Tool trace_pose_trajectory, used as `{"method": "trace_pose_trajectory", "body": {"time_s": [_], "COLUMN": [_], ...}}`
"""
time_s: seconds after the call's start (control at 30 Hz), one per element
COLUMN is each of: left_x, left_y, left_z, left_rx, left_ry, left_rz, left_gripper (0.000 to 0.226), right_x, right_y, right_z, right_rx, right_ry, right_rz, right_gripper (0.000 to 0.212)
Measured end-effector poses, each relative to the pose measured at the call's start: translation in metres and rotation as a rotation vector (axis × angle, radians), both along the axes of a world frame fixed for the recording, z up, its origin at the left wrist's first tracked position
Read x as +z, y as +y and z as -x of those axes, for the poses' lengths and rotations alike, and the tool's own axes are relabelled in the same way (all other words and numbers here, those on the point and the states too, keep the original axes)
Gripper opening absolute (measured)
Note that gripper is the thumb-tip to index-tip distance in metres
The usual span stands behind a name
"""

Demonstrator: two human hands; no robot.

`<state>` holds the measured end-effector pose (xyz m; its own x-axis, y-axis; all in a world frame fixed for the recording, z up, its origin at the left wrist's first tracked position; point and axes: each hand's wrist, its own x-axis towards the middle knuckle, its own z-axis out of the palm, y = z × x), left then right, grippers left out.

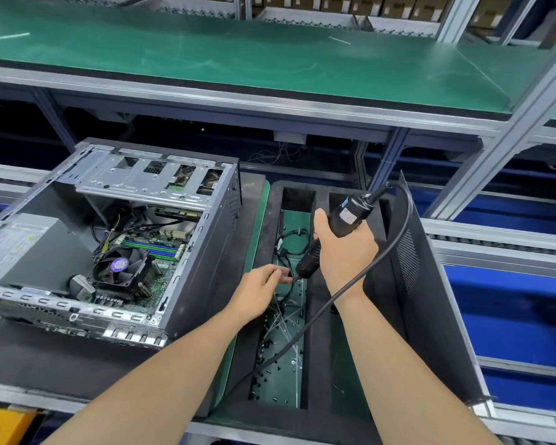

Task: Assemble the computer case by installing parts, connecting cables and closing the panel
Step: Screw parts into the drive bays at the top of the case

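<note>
The tip of the screwdriver (315, 255) is partly covered by the fingers (278, 272) of the left hand (257, 293), and what is pinched there cannot be made out. The screws (272, 354) scattered in the tray (315, 332) are too small to be told apart. The print on the power supply label (12, 242) is blurred. A yellow object (4, 422) is cut off by the lower left corner.

The surface (26, 358) is a dark pad with a green mat (228, 364) at its right edge. An open computer case (206, 261) lies on the pad, open side up. Beside it sits a black foam tray (318, 332), with loose screws (270, 377) and black cables (294, 240) in its long compartment. A black side panel (430, 316) stands along the tray's right edge.
</note>
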<state>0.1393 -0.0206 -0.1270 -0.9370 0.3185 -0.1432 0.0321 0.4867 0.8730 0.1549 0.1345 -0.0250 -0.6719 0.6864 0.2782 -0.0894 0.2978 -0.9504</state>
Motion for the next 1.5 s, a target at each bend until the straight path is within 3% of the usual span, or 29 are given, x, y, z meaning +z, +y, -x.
{"method": "trace_pose_trajectory", "body": {"time_s": [0.23, 0.57, 0.7, 0.83, 1.0, 1.27, 1.37, 1.43, 1.5], "left_x": [0.010, 0.022, 0.019, 0.009, -0.009, -0.028, -0.026, -0.018, -0.003], "left_y": [-0.004, -0.012, -0.017, -0.017, -0.020, -0.014, -0.011, -0.008, -0.002], "left_z": [0.001, -0.003, -0.002, -0.001, -0.014, -0.031, -0.034, -0.037, -0.041], "left_rx": [-0.009, 0.149, -0.066, -0.412, -0.370, -0.392, -0.329, -0.141, 0.042], "left_ry": [0.054, 0.035, 0.163, 0.293, 0.449, 0.472, 0.497, 0.452, 0.243], "left_rz": [0.080, -0.033, 0.364, 0.706, 0.688, 0.797, 0.613, 0.290, 0.096], "left_gripper": [0.030, 0.022, 0.027, 0.053, 0.029, 0.021, 0.017, 0.015, 0.027], "right_x": [0.005, 0.029, 0.028, 0.017, -0.004, -0.045, -0.047, -0.047, -0.043], "right_y": [0.000, -0.011, -0.012, -0.009, -0.007, 0.002, -0.003, -0.006, -0.012], "right_z": [-0.002, 0.000, -0.004, -0.007, -0.012, -0.047, -0.056, -0.058, -0.060], "right_rx": [-0.020, 0.042, 0.043, 0.065, 0.199, 0.396, 0.537, 0.555, 0.532], "right_ry": [0.018, 0.084, 0.075, 0.046, -0.068, -0.208, -0.148, -0.177, -0.194], "right_rz": [-0.010, 0.012, -0.021, -0.050, -0.051, -0.056, -0.076, -0.332, -0.518], "right_gripper": [0.036, 0.030, 0.034, 0.034, 0.033, 0.036, 0.029, 0.030, 0.037]}}
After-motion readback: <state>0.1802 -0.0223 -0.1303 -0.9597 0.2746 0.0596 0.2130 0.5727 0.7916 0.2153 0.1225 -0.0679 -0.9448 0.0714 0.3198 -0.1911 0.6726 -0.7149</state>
